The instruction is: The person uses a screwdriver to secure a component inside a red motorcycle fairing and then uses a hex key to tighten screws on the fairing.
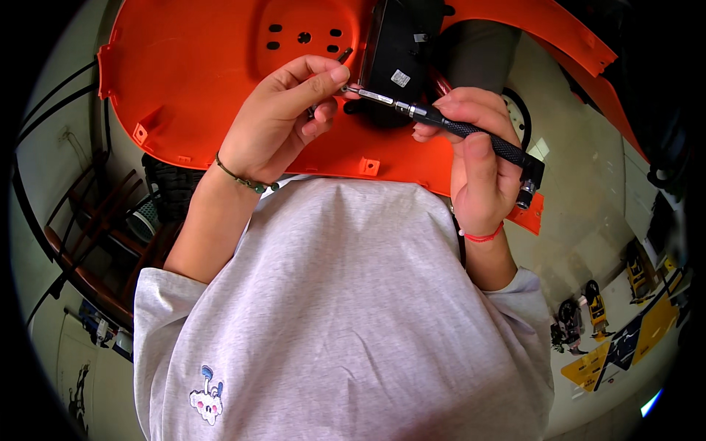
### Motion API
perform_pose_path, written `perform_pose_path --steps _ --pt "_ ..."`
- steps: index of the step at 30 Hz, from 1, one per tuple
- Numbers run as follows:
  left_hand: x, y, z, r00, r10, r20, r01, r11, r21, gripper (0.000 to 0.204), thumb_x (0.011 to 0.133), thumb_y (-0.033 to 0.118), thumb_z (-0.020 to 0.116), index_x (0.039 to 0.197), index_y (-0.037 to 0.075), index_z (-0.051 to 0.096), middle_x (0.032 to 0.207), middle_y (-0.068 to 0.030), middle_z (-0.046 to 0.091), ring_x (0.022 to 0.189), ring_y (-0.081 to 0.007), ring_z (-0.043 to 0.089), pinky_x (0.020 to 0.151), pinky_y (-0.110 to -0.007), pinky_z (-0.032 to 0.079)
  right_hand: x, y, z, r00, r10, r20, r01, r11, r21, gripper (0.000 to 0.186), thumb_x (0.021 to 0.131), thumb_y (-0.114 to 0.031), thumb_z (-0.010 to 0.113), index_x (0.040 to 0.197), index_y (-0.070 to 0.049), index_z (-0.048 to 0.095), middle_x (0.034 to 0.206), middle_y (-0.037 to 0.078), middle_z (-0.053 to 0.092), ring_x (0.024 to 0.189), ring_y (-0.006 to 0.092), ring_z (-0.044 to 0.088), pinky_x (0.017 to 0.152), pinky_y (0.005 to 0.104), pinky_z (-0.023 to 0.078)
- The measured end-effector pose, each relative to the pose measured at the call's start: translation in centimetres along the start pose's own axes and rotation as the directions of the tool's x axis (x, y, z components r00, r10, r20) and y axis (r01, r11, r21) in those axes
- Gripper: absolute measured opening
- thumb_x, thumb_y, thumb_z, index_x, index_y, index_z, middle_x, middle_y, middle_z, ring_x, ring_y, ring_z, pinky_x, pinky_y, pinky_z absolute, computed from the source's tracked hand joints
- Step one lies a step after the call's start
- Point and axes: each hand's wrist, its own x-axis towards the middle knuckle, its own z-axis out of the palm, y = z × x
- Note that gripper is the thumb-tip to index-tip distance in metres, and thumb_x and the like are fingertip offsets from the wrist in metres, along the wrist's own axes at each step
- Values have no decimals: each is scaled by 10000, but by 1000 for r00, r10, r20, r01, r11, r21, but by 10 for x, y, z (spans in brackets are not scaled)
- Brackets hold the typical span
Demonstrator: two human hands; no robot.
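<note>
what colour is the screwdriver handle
The handle is black with a textured grip, seen in the head view.

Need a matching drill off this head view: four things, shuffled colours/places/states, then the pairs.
Things:
1. Screwdriver
2. Panel
3. Shirt
4. Black box

Descriptions:
A. Light grey, worn by the person
B. Bears a small white label
C. Held in the right hand
D. Orange, with dark slots

Pairs: 1-C, 2-D, 3-A, 4-B
</note>
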Motion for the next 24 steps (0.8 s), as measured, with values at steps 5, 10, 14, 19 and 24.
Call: perform_pose_path --steps 5,10,14,19,24 --pt "2 0 2 1000 -7 -23 7 1000 -2 125 957 203 647 981 85 614 776 27 569 594 -8 489 465 -129 370 2 0 5 999 -34 24 35 998 -58 175 960 -50 551 1064 72 621 1112 160 568 868 189 667 785 288 574" --pt "2 1 3 999 -21 -27 21 1000 17 129 955 202 651 980 80 617 790 4 606 577 -12 491 462 -129 374 2 -2 4 1000 -6 8 7 999 -52 161 952 -32 564 1058 73 625 1118 160 565 864 185 667 784 285 573" --pt "2 -1 2 1000 12 -9 -11 999 39 113 953 185 651 969 79 616 820 -16 635 562 -8 485 462 -131 374 2 -2 4 999 -31 -41 24 986 -163 151 912 -40 644 1038 43 652 1048 151 617 825 183 668 745 267 565" --pt "1 -5 1 997 81 18 -82 995 51 100 958 173 642 969 76 620 846 -24 648 563 -3 476 458 -136 361 3 -1 4 963 -268 -4 239 867 -437 228 833 -108 764 1017 -3 680 940 124 672 800 191 670 679 253 552" --pt "3 -6 9 993 113 -41 -114 993 -39 110 969 178 625 983 68 627 869 -24 649 565 -2 463 452 -141 341 -6 2 17 977 -213 -11 188 886 -425 277 812 -151 792 1030 -34 667 985 127 679 836 194 676 704 266 565"
